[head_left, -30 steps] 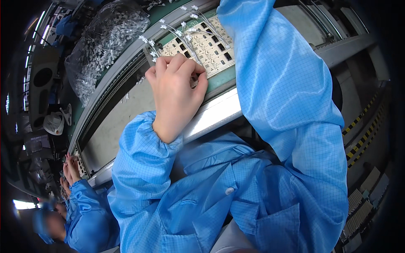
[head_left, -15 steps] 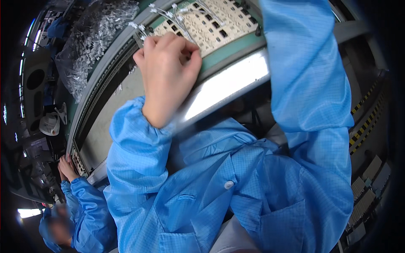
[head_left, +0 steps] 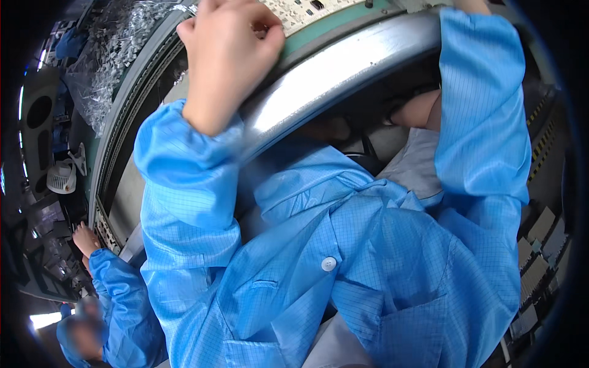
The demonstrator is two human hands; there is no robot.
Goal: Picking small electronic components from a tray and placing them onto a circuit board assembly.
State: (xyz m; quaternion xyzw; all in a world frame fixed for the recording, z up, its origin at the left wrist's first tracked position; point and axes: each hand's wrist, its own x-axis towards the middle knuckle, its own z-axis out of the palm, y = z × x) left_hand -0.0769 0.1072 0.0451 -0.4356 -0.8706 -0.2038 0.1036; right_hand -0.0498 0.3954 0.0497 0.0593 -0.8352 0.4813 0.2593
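Observation:
My left hand (head_left: 228, 58) is over the near left part of a cream-coloured board (head_left: 300, 15) with rows of small slots. Its fingers are curled, thumb bent toward the index finger, and the tips are partly cut off by the upper edge of the view. Whatever they may hold is hidden. The board lies on a green surface (head_left: 346, 27) behind a shiny metal rail (head_left: 337, 67). Of my right hand (head_left: 472, 5) only a sliver by the wrist shows at the top right, beyond the blue cuff; its fingers are out of sight.
A clear plastic bag (head_left: 126, 43) of small white parts lies at the far left. Below it stands a small white clip fan (head_left: 62, 176). At the lower left a co-worker in blue sleeves (head_left: 126, 288) has a hand (head_left: 86, 238) at another slotted board (head_left: 107, 236).
The view has shifted, so the board and my left hand sit higher and are more cut off. My right forearm has swung outward to the right, bringing its cuff into view.

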